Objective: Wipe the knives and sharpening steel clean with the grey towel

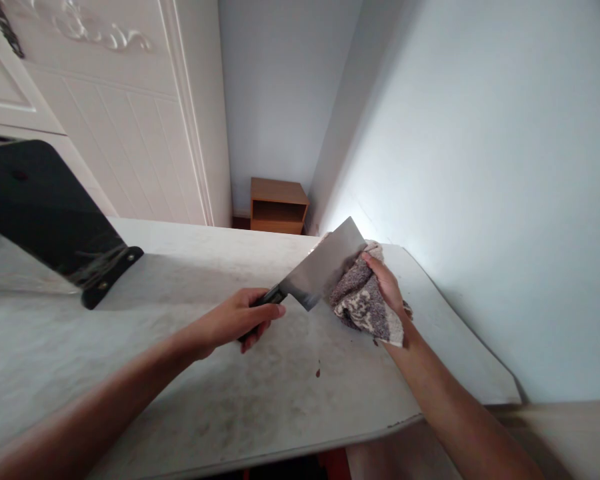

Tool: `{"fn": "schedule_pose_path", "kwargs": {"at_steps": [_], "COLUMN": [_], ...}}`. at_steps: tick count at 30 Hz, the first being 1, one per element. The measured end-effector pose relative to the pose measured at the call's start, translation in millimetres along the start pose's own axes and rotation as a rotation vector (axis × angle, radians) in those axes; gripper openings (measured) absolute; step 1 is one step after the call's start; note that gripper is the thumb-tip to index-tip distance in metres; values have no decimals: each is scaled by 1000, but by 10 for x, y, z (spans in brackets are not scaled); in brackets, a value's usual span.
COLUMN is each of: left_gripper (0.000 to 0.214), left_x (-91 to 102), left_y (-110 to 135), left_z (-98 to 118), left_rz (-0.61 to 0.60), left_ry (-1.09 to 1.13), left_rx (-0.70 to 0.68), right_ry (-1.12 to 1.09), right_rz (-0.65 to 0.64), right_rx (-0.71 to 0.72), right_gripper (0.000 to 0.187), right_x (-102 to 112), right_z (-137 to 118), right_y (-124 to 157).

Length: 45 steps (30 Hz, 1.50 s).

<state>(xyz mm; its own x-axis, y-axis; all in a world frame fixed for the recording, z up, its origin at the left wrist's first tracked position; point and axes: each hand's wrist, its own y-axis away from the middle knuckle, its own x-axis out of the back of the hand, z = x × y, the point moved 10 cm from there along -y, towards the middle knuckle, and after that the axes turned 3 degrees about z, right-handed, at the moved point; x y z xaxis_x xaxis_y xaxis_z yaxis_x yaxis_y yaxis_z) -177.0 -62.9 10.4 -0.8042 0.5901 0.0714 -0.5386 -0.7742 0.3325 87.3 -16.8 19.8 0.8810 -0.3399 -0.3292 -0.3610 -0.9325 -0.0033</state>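
Observation:
My left hand (pixel 247 317) is wrapped round the black handle of a cleaver (pixel 325 263). Its broad steel blade points up and to the right, above the table. In my right hand (pixel 386 283) is a patterned grey-brown and cream towel (pixel 363 300), bunched up with the thumb on top. The towel lies against the blade's right-hand side near its far end. Most of my right fingers are hidden behind the cloth.
The pale table (pixel 260 393) has worn edges and small dark marks. At left stands a black panel (pixel 45 207) on a foot. Beyond are a white cabinet (pixel 130 133), a brown wooden box-shaped stand (pixel 279 193) and a pale wall (pixel 505 167) at right.

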Motion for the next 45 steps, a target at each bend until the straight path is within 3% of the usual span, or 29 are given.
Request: {"fn": "schedule_pose_path", "kwargs": {"at_steps": [5,9,19,27,35,42,45], "left_gripper": [36,39,39,42,42,35,34], "left_x": [104,87,86,49,60,27,3], "left_y": [-27,-28,-36,-61,-86,-105,-119], "left_z": [-38,-59,-64,-56,-99,-42,-39], "left_rz": [138,166,221,214,235,147,79], "left_ry": [-85,-2,156,313,475,689,792], "left_rx": [-23,-2,16,-3,1,14,44], "right_ry": [-26,-100,-112,-39,27,108,157], "right_rz": [-19,-92,-116,-197,-369,-570,-594], "right_rx": [-77,-112,-123,-120,-130,-95,-64], "right_gripper": [33,35,48,41,34,29,29], "right_x": [-143,-325,-546,-718,-901,-1123,-1160], "right_z": [-16,-50,57,156,229,206,209], "right_y": [96,202,326,436,572,684,721]}}
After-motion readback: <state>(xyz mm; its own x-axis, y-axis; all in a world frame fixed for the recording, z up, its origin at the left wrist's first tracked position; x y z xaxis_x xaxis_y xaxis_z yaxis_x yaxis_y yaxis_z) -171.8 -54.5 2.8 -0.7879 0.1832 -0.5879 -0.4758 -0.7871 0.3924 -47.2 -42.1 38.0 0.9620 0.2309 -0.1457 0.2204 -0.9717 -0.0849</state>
